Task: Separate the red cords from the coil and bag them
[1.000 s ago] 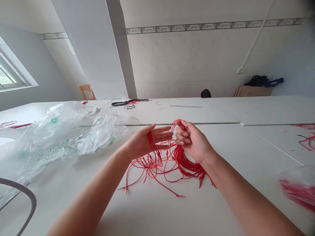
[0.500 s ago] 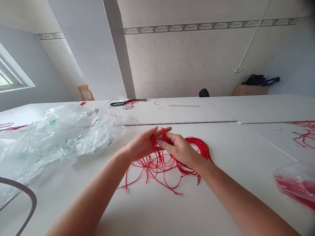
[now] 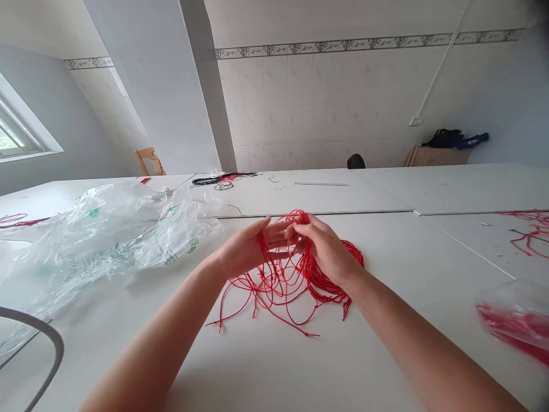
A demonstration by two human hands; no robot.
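Observation:
Several thin braided red cords [image 3: 262,245] hang over my left hand [image 3: 242,249], held in the gap between its thumb and its outstretched fingers. My right hand [image 3: 328,249] pinches a thick bunch of red cords [image 3: 315,273] near its looped top, just right of my left fingertips. Below both hands, loose cord ends with small knots [image 3: 306,333] spread over the white table [image 3: 257,377]. The rest of the bunch curves behind my right hand and wrist, which partly hide it.
Crumpled clear plastic bags [image 3: 115,234] cover the table's left side. A grey curved tube [image 3: 55,343] stands at the near left. Clear plastic with red contents [image 3: 514,323] lies at right. Black cords [image 3: 223,178] and a thin strip [image 3: 321,184] lie farther back.
My right hand has shifted slightly right and gathered the thick bunch of cords upward, its loops now above the fingers. My left hand stays nearly in place with its cords.

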